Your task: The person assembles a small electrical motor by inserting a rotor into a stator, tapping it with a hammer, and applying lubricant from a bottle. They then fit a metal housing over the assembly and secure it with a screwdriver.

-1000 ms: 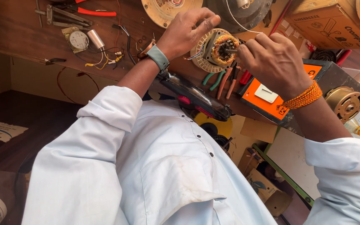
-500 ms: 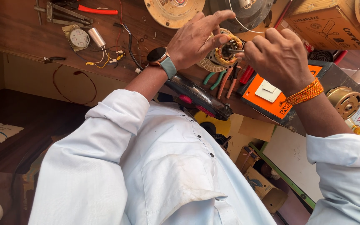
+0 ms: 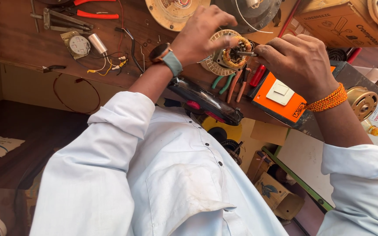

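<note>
My left hand [image 3: 202,32], with a wristwatch on its wrist, grips a small motor stator [image 3: 230,52] with copper windings inside a cream plastic ring, holding it just above the wooden bench [image 3: 18,35]. My right hand [image 3: 300,63], with an orange thread band at the wrist, pinches a thin metal tool [image 3: 246,54]. The tool's tip touches the stator's windings. My white shirt fills the lower part of the view.
Under my right hand lies an orange box with a white switch [image 3: 281,98], next to pliers with green and orange handles [image 3: 230,83]. A capacitor with loose wires [image 3: 97,43], red-handled pliers [image 3: 95,15], a cream disc [image 3: 171,11], a cardboard box [image 3: 342,22] and a brass-coloured motor [image 3: 362,100] surround the hands.
My left hand's fingers spread out over the stator and then curled back around it. My right hand stayed at the windings with the tool.
</note>
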Available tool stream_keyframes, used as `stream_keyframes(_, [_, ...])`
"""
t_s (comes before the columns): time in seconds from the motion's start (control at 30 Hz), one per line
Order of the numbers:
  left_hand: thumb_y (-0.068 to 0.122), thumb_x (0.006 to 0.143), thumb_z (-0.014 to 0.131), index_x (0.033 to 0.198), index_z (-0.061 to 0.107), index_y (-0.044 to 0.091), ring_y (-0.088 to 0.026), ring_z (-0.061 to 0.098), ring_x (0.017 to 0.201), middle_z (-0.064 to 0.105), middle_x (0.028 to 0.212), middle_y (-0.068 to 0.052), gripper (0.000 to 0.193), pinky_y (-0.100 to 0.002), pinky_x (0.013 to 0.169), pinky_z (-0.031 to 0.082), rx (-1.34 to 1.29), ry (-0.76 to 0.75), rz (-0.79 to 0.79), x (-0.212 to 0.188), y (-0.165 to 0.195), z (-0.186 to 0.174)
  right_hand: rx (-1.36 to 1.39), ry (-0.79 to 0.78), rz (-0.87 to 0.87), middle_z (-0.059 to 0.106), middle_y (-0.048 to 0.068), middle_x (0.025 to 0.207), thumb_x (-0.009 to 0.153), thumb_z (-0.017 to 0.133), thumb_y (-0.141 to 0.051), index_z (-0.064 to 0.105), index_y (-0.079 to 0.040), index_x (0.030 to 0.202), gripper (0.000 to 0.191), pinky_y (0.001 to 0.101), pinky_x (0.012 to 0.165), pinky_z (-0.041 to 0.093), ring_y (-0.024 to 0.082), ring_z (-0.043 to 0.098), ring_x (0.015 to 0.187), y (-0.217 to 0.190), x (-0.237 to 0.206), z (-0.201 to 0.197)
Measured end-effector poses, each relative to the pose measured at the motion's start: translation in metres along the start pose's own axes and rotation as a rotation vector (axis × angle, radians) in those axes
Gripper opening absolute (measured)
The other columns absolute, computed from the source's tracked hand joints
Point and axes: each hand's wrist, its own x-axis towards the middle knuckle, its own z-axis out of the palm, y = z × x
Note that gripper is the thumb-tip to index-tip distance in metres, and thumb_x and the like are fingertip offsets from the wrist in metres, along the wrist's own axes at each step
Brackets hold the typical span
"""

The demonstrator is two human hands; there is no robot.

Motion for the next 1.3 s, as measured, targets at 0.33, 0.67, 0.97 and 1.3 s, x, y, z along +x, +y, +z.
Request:
stream_keyframes(0.33, [0.052, 0.106, 0.043, 0.101, 0.070, 0.014, -0.004, 0.054, 0.060, 0.062, 0.073, 0.006, 0.047, -0.020, 0.054, 0.043, -1.025, 0.538, -0.766, -0.047, -0.025, 0.008, 0.599, 0.220, 0.523, 0.071, 0.008, 0.087, 0.113, 0.070, -0.014, 0.074, 0.000, 0.107, 0.015, 0.0256, 0.064, 0.049, 0.014, 0.064, 0.070, -0.029, -0.029, -0.009])
stream_keyframes(0.67, [0.026, 0.111, 0.058, 0.093, 0.066, 0.005, -0.004, 0.059, 0.064, 0.065, 0.075, 0.002, 0.029, -0.024, 0.058, 0.044, -0.377, 0.359, -0.524, -0.066, -0.009, -0.006, 1.348, 0.925, 1.268, 0.067, 0.011, 0.085, 0.112, 0.066, -0.025, 0.066, 0.005, 0.106, 0.031, 0.0235, 0.061, 0.049, 0.014, 0.064, 0.073, -0.161, -0.098, 0.067])
stream_keyframes(0.97, [0.017, 0.108, 0.065, 0.096, 0.066, 0.003, -0.009, 0.056, 0.064, 0.066, 0.078, -0.002, 0.018, -0.028, 0.060, 0.044, -0.253, 0.329, -0.444, -0.044, -0.011, 0.003, 1.283, 0.851, 1.565, 0.067, 0.009, 0.089, 0.112, 0.059, -0.016, 0.067, 0.004, 0.106, 0.023, 0.0236, 0.067, 0.049, 0.011, 0.058, 0.073, -0.193, -0.142, 0.094])
stream_keyframes(1.3, [0.020, 0.108, 0.065, 0.096, 0.066, 0.005, -0.009, 0.056, 0.062, 0.062, 0.073, -0.001, 0.020, -0.029, 0.058, 0.043, -0.225, 0.290, -0.456, -0.041, -0.019, 0.008, 1.283, 0.765, 1.591, 0.067, 0.009, 0.088, 0.110, 0.063, -0.017, 0.068, 0.004, 0.106, 0.023, 0.0219, 0.067, 0.047, 0.010, 0.058, 0.074, -0.196, -0.134, 0.101])
